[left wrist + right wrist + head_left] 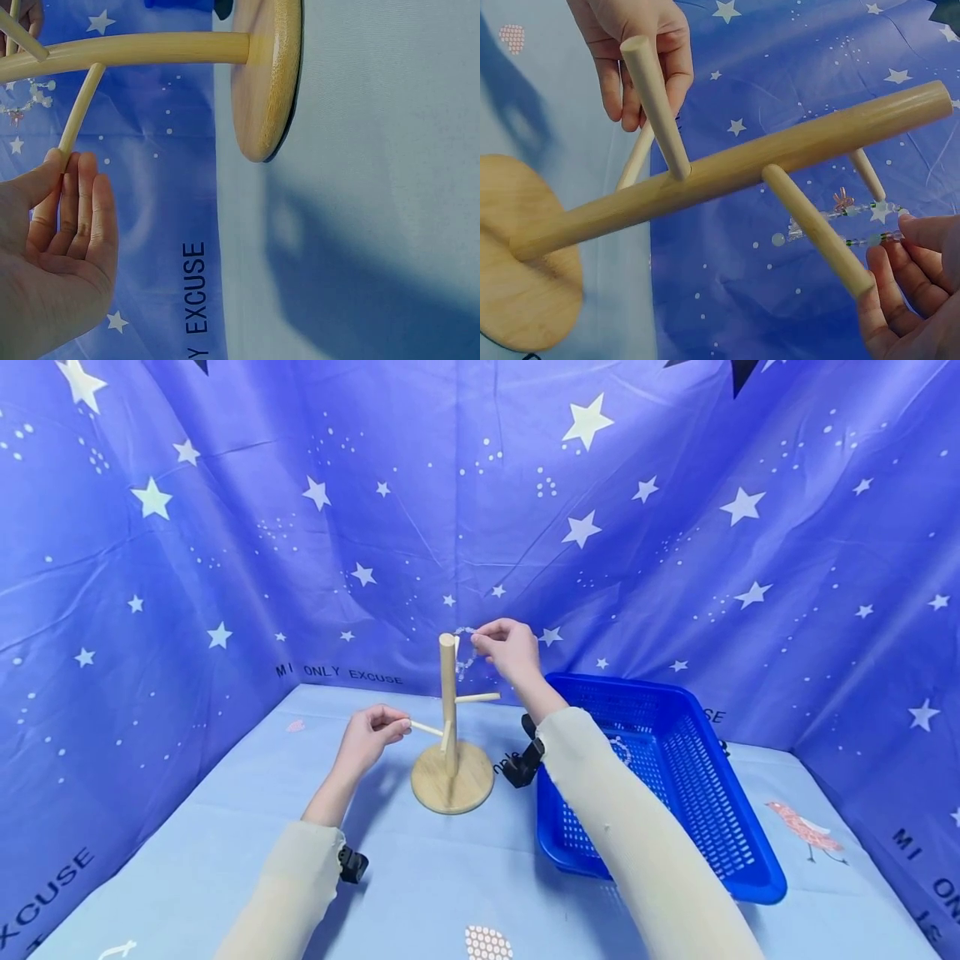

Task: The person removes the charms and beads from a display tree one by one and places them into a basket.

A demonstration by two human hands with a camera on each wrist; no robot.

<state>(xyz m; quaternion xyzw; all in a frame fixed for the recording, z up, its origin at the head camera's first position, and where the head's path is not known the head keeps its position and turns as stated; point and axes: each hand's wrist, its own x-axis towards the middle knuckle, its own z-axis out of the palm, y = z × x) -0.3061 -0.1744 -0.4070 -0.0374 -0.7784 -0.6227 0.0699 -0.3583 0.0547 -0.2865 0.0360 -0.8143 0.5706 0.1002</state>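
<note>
A wooden stand with a round base [431,785] and several pegs stands upright on the table. My left hand [366,739] pinches the tip of a low peg [81,109] between thumb and fingers. Beside the top of the post [449,685], my right hand [513,647] pinches a bracelet of clear beads [853,241] with a small pink charm [844,199]. The loop hangs close to an upper back peg [867,174]; whether it goes around that peg I cannot tell. Another peg [821,232] crosses in front of my right fingers in the right wrist view.
To the right of the stand is a blue perforated basket [738,827], partly covered by my right forearm. Another beaded loop [621,750] lies inside it. Behind the table hangs a blue star-printed cloth [450,510]. A light-blue cloth [420,885] covers the table.
</note>
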